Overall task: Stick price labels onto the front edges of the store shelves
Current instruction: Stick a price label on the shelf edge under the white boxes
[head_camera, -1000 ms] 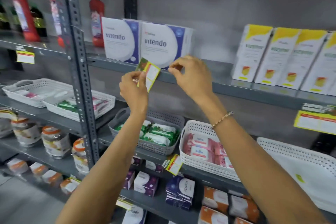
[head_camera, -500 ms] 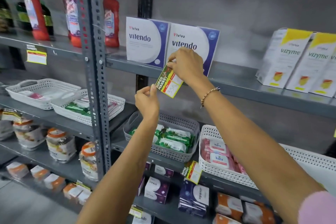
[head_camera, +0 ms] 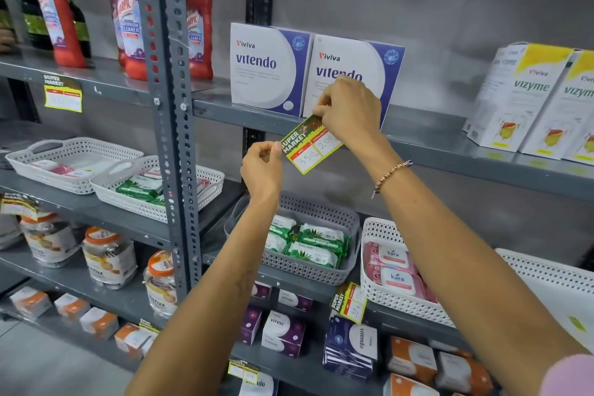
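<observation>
The right hand [head_camera: 350, 112] pinches the top corner of the yellow-and-green paper price label [head_camera: 310, 146], tilted against the front edge of the grey metal shelf [head_camera: 450, 151]. The left hand [head_camera: 262, 170], fingers curled, touches its left edge. Two white-and-purple Vitendo boxes [head_camera: 266, 67] stand above.

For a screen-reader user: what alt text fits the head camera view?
A right hand presses a tilted yellow price label against a grey shelf edge below two Vitendo boxes, while the left hand pinches its lower corner.
</observation>
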